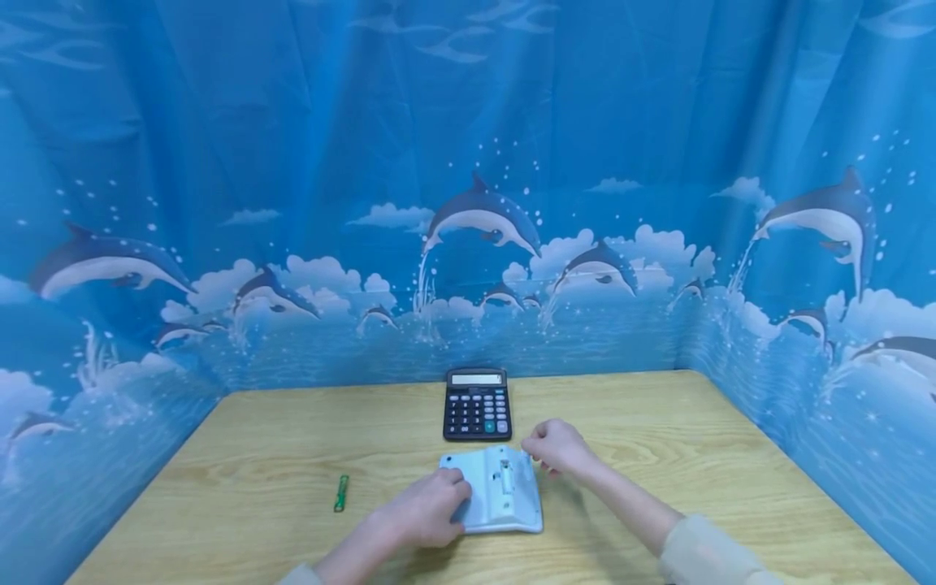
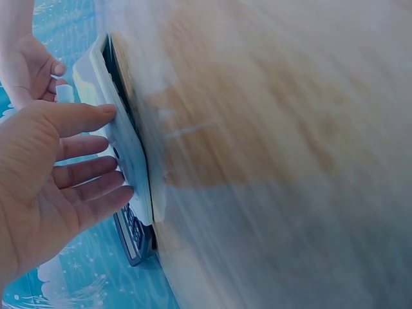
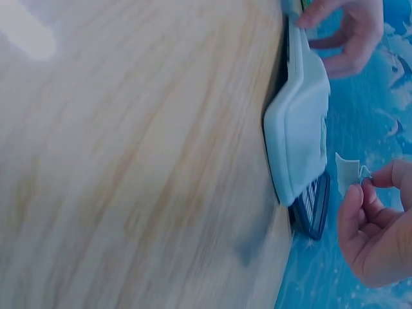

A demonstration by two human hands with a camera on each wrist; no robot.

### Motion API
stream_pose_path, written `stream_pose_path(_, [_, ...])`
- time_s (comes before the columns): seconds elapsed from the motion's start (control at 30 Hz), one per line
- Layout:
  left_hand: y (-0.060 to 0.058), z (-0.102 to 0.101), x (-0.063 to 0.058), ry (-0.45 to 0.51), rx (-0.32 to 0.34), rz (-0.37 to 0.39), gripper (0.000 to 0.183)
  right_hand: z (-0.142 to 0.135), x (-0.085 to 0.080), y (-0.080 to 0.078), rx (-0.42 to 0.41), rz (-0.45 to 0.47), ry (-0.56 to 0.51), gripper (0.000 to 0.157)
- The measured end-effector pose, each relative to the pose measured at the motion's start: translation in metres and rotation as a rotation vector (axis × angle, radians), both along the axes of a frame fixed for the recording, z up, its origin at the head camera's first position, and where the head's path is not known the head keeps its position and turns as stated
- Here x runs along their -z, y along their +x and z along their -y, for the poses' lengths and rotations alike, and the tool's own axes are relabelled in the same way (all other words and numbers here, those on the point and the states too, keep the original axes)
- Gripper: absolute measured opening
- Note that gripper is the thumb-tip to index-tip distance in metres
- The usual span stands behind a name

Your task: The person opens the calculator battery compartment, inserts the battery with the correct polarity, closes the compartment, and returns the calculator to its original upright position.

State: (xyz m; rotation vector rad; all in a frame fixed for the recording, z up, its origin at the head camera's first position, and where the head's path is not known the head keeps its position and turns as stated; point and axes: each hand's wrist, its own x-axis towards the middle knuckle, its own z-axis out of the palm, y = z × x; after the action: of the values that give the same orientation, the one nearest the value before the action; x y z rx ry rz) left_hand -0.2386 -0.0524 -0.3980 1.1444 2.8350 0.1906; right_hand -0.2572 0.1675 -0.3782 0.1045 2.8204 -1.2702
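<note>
A light-blue device (image 1: 475, 496), shaped like a desk calculator, lies back side up on the table, with an uncovered battery compartment (image 1: 506, 478). Across its left part rests my left hand (image 1: 431, 508); in the left wrist view the thumb and fairly straight fingers (image 2: 96, 170) touch its edge and back. Just off the device's far right corner, my right hand (image 1: 559, 447) is raised above the table. Between thumb and forefinger it pinches a small light-blue battery cover (image 3: 347, 172), clearest in the right wrist view. Whether a battery sits in the compartment I cannot tell.
A black calculator (image 1: 478, 406) lies face up right behind the light-blue device. To the left, a green battery (image 1: 341, 493) lies on the wooden table (image 1: 263, 455). A blue dolphin-print curtain (image 1: 351, 203) hangs along the back and sides.
</note>
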Motion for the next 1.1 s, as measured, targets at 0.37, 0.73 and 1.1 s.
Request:
stream_pose_path(0.37, [-0.003, 0.002, 0.004, -0.022, 0.019, 0.001, 0.035, -0.038, 0.003, -0.006, -0.03, -0.085, 0.138, 0.015])
stream_pose_path(0.73, [-0.003, 0.001, 0.003, -0.028, 0.002, 0.009, 0.036, -0.061, 0.008, -0.013, -0.311, -0.524, 0.799, 0.017])
stream_pose_path(1.1, [-0.002, 0.0, 0.003, -0.024, -0.009, 0.022, 0.034, -0.079, 0.021, -0.026, -0.4, -0.626, 1.059, 0.009])
